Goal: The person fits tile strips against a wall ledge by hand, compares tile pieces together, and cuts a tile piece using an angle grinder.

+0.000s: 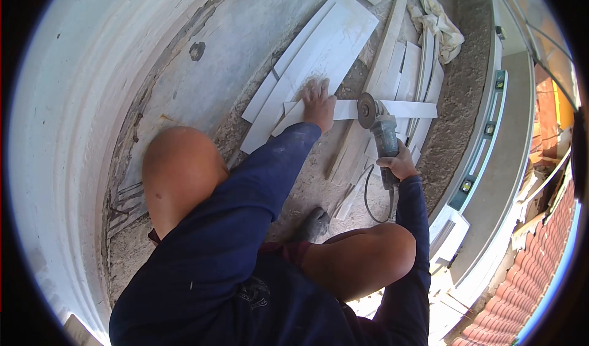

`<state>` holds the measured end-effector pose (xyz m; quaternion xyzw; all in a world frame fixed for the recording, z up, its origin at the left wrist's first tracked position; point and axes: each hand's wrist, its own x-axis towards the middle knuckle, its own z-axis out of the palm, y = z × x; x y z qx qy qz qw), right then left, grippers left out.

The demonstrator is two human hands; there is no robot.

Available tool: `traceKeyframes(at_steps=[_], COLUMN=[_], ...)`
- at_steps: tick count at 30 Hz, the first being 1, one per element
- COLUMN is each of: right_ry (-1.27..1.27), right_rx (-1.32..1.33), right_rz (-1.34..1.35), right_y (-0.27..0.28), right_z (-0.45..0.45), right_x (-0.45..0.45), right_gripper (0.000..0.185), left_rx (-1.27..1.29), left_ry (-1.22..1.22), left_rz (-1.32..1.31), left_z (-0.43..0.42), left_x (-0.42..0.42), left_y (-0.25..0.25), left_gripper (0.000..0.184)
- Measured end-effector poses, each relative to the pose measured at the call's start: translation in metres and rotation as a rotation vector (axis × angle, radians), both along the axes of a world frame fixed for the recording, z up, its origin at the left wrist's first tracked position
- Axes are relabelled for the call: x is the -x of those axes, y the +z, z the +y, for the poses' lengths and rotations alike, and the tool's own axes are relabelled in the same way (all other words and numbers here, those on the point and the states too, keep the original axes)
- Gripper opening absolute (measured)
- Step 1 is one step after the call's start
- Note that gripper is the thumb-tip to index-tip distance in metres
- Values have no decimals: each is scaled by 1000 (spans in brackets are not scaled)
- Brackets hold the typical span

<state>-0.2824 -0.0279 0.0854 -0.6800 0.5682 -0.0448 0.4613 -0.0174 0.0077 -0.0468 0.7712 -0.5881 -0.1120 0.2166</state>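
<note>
An angle grinder is in my right hand, whose fingers wrap round its dark body. The round disc at its head lies over a narrow white strip that runs crosswise. My left hand presses down on the strip's left end with its fingers spread. Whether the disc touches the strip cannot be made out. Beneath and beyond my left hand lie large white panels. A black cord loops from the grinder's rear end.
Long boards and more white strips lie under and past the grinder. A crumpled cloth is at the upper right. A long level rests along the right ledge. My shoe is on the rough floor.
</note>
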Motion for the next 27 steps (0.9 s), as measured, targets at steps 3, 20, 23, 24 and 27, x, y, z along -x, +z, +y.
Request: traceKeyframes(at_steps=[3,20,23,24,27], right_ry=[7,-16,-10,-6,-17], right_rx=[11,-16,-21,-24,-28], right_rz=[-4,-40,-34,-31,-45], right_y=[-1,-9,-8,-8,-10], right_z=[-3,1,0,-1,-1], right_x=[-1,3,3,3,2], right_gripper=[65,69,70,70,71], left_rx=[18,71,61,52,71], left_ry=[1,9,4,4,0], left_rz=[0,-21,-11,-10,5], left_z=[0,1,1,1,4], left_x=[0,2,1,1,4], left_y=[-2,-7,-4,-3,-1], left_gripper=[37,33,33,33,33])
